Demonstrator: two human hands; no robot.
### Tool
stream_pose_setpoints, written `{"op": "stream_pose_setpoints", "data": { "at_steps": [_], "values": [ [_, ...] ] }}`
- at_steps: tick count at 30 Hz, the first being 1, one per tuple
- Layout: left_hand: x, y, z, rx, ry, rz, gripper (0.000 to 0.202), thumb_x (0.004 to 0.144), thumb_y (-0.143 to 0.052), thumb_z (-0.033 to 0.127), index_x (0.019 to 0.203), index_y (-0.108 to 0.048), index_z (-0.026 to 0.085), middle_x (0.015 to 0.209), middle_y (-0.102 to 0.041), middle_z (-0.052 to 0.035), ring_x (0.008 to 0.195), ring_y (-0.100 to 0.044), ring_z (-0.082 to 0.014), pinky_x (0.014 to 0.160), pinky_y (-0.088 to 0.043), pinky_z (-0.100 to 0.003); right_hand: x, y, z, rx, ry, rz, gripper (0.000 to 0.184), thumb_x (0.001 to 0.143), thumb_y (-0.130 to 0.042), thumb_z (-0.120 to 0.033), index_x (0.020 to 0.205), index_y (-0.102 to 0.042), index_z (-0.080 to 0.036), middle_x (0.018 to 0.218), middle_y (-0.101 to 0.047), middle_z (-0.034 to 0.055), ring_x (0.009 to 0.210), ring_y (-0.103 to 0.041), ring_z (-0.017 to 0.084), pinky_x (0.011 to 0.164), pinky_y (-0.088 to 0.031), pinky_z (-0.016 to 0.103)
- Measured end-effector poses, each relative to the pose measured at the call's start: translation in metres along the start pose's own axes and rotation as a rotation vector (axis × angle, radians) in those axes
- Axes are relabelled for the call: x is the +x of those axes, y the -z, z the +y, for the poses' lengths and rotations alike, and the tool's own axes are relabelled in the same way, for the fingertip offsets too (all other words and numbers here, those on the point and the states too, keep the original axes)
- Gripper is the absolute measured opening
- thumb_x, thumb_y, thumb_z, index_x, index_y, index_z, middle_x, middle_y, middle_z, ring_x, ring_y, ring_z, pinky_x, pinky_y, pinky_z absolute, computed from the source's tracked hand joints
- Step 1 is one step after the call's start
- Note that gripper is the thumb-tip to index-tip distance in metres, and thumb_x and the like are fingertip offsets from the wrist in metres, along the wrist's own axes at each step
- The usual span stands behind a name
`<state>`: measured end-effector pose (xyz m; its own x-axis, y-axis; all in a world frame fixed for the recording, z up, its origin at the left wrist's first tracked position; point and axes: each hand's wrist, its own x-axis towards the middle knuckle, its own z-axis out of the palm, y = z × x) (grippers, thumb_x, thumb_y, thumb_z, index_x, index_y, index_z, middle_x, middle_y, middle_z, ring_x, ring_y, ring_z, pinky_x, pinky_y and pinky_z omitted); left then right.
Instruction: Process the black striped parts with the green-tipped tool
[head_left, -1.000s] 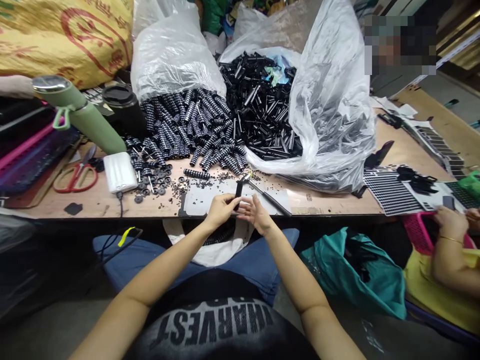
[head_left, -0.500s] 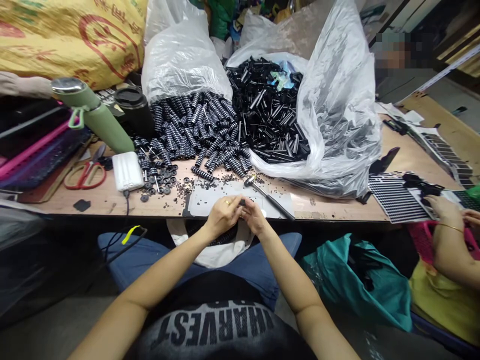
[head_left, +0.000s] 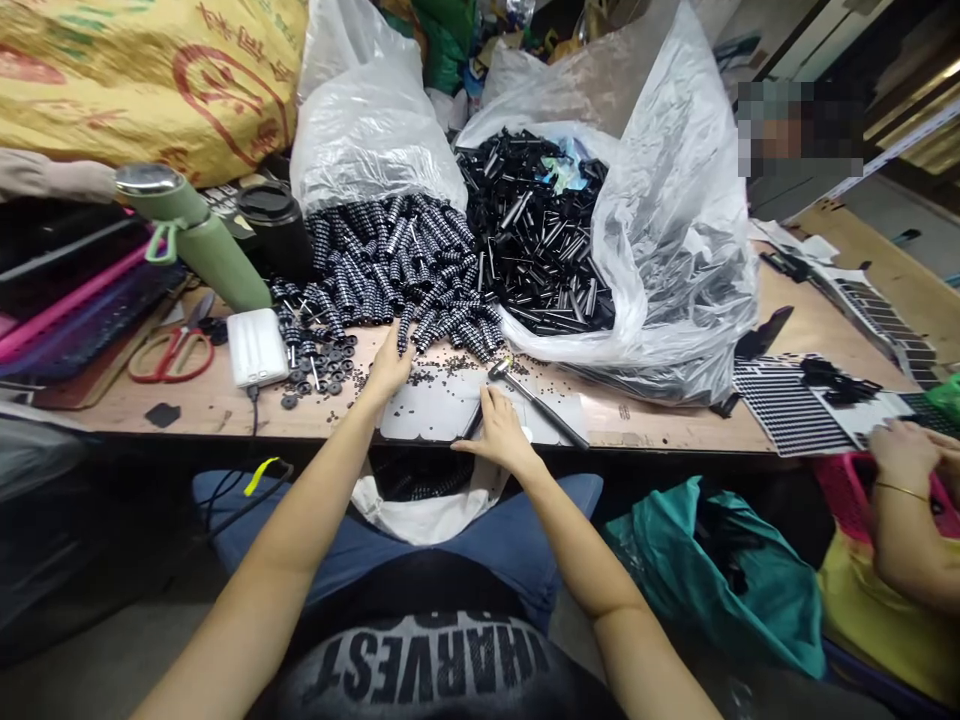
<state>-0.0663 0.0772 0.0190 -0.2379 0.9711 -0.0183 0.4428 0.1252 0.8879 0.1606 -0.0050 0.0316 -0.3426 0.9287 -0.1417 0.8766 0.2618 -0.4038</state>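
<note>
My left hand [head_left: 390, 368] is at the front edge of a pile of black ribbed rollers [head_left: 360, 265], its fingers and thumb around one ribbed roller [head_left: 405, 334]. Over the pale mat [head_left: 420, 412], my right hand [head_left: 501, 430] has a slim black plastic tube [head_left: 472, 420] between thumb and fingers. A hammer [head_left: 536, 400] with a dark handle lies just beyond my right hand, its head toward the pile. Tiny black bits [head_left: 450, 366] are scattered between the pile and the mat.
An open plastic bag [head_left: 675, 290] holds black tubular parts [head_left: 540, 230]. At left are black discs [head_left: 330, 365], a white power bank [head_left: 256, 347], red scissors [head_left: 171, 355], a green bottle [head_left: 202, 240] and a dark cup [head_left: 274, 230]. A white sack [head_left: 405, 522] hangs below the table edge. A co-worker's hands [head_left: 907, 455] are at right.
My hands were together over the mat's front edge around a small dark piece. Now they are apart: the left has reached forward to the rollers, while the right stays near the mat.
</note>
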Motion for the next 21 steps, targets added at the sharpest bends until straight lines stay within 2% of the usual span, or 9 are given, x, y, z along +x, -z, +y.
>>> {"op": "stream_pose_setpoints", "data": {
  "at_steps": [1,3,6,10,13,17,19,21],
  "values": [
    [-0.007,0.000,-0.001,-0.178,0.015,-0.028,0.049,0.088,-0.051,0.032,0.133,-0.041,0.016,0.107,-0.064,-0.0118,0.070,-0.063,-0.0152,0.067,-0.053,-0.029,-0.001,-0.001,0.004,0.019,0.017,-0.010,0.116,0.061,-0.077,-0.056,0.149,-0.015,-0.013,0.151,-0.022,0.0243,0.140,-0.022,0.038,0.111,-0.025,0.054],
    [-0.022,0.001,0.002,-0.501,0.086,-0.077,0.043,0.089,-0.049,0.043,0.123,-0.049,0.016,0.082,-0.063,-0.0038,0.047,-0.051,-0.0081,0.046,-0.044,-0.022,-0.003,-0.001,0.009,0.074,0.043,-0.011,0.116,0.062,-0.078,-0.053,0.150,-0.013,-0.015,0.152,-0.021,0.0249,0.141,-0.020,0.038,0.111,-0.024,0.056],
    [-0.041,0.003,0.014,-0.788,0.128,-0.154,0.041,0.084,-0.055,0.051,0.103,-0.058,0.015,0.061,-0.052,0.0039,0.035,-0.040,-0.0046,0.034,-0.029,-0.017,-0.003,0.001,0.005,0.198,0.099,0.055,0.122,0.060,-0.080,-0.052,0.150,-0.007,-0.015,0.152,-0.020,0.0248,0.143,-0.017,0.036,0.114,-0.023,0.055],
    [-0.059,0.005,0.036,-0.874,0.164,-0.230,0.048,0.082,-0.057,0.050,0.114,-0.059,0.014,0.053,-0.050,0.0060,0.031,-0.038,-0.0049,0.031,-0.025,-0.016,-0.001,0.015,-0.015,0.332,0.292,0.192,0.133,0.052,-0.084,-0.054,0.150,-0.002,-0.016,0.151,-0.019,0.0225,0.144,-0.017,0.032,0.116,-0.025,0.050],
    [-0.067,0.001,0.046,-0.899,0.237,-0.268,0.046,0.082,-0.053,0.043,0.116,-0.061,0.013,0.053,-0.055,0.0037,0.033,-0.042,-0.0068,0.032,-0.027,-0.017,0.002,0.029,-0.033,0.349,0.435,0.228,0.131,0.052,-0.084,-0.055,0.150,-0.005,-0.018,0.149,-0.023,0.0201,0.143,-0.020,0.032,0.116,-0.026,0.049],
    [-0.076,-0.008,0.055,-0.937,0.277,-0.209,0.028,0.077,-0.056,0.035,0.089,-0.067,0.012,0.053,-0.057,0.0019,0.039,-0.049,-0.0089,0.037,-0.037,-0.020,0.006,0.038,-0.046,0.334,0.578,0.208,0.120,0.059,-0.082,-0.049,0.149,-0.007,-0.020,0.148,-0.027,0.0173,0.142,-0.022,0.030,0.118,-0.023,0.049],
    [-0.081,-0.012,0.060,-0.947,0.282,-0.172,0.023,0.076,-0.059,0.035,0.075,-0.064,0.013,0.051,-0.056,0.0020,0.040,-0.051,-0.0105,0.040,-0.042,-0.022,0.008,0.037,-0.048,0.345,0.606,0.199,0.116,0.062,-0.081,-0.044,0.148,-0.008,-0.020,0.150,-0.025,0.0172,0.143,-0.022,0.030,0.118,-0.023,0.049],
    [-0.085,-0.015,0.065,-0.940,0.306,-0.170,0.024,0.075,-0.061,0.037,0.069,-0.060,0.014,0.050,-0.054,0.0022,0.040,-0.051,-0.0110,0.041,-0.044,-0.023,0.009,0.034,-0.047,0.350,0.598,0.187,0.112,0.064,-0.081,-0.039,0.147,-0.009,-0.019,0.151,-0.024,0.0177,0.143,-0.020,0.029,0.118,-0.023,0.048]
  ]
}}
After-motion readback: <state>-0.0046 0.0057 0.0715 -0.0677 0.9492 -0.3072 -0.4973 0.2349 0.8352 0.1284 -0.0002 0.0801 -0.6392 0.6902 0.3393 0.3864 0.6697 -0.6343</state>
